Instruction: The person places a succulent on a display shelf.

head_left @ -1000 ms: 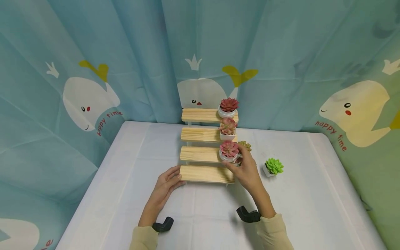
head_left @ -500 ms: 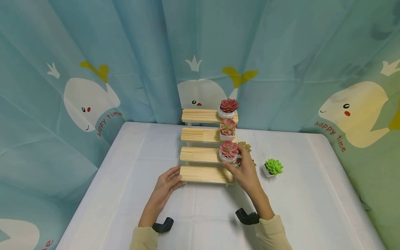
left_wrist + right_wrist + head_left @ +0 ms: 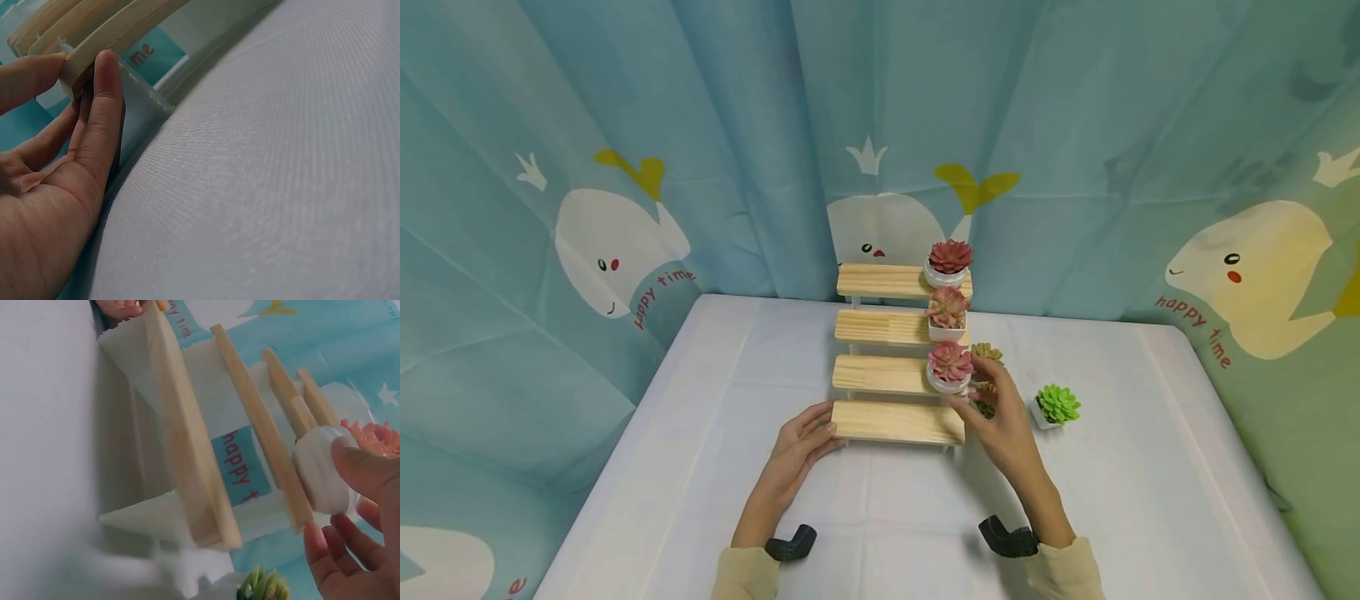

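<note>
A four-tier wooden display stand (image 3: 891, 422) has a pink potted succulent (image 3: 950, 367) at the right end of its second board from the front. My right hand (image 3: 1006, 421) is beside that plant. In the right wrist view the thumb overlaps the white pot (image 3: 322, 469), and the other fingers are spread loosely near its edge. My left hand (image 3: 797, 446) grips the left end of the lowest board (image 3: 115, 34), thumb and fingers on either side of it. Two more reddish succulents, one dark red (image 3: 950, 262) and one peach-pink (image 3: 947, 312), stand on the upper boards.
A bright green succulent (image 3: 1058, 404) in a small white pot is on the white table (image 3: 1120, 475), right of the stand. A yellowish succulent (image 3: 987, 353) is partly hidden behind my right hand. A blue whale-print curtain (image 3: 745, 167) hangs behind.
My right hand has shifted slightly right and toward me, its thumb coming off the front of the pot. The pink succulent keeps its place on the board; the left hand has not moved.
</note>
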Demonstrator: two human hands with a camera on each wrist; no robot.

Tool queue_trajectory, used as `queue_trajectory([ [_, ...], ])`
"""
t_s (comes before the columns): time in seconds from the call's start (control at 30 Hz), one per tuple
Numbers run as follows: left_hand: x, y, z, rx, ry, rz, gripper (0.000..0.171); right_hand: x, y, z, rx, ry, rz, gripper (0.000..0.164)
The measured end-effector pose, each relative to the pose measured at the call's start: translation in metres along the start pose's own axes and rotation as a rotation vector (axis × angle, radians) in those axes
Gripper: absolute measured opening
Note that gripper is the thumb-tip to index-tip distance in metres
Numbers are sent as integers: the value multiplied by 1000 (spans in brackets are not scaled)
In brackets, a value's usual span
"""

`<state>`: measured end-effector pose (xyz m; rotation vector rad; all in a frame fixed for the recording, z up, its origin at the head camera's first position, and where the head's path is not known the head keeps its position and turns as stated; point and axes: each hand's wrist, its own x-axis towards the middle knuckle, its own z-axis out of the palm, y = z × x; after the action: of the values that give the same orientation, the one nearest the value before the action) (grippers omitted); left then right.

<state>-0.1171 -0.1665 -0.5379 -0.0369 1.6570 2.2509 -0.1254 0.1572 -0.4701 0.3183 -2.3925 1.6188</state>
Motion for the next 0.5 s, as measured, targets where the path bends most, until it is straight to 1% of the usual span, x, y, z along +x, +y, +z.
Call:
queue_trajectory([
  [0.17,0,-1,0,3,5,-2,61,-8,3,-1,40,52,-9,62],
  [0.3,-1,-1,0,1,12,-1,61,-16,8,-2,49,125,-24,59],
  [0.5,-1,0,2,6,17,-1,61,-28,15,-6,36,214,-4,53],
])
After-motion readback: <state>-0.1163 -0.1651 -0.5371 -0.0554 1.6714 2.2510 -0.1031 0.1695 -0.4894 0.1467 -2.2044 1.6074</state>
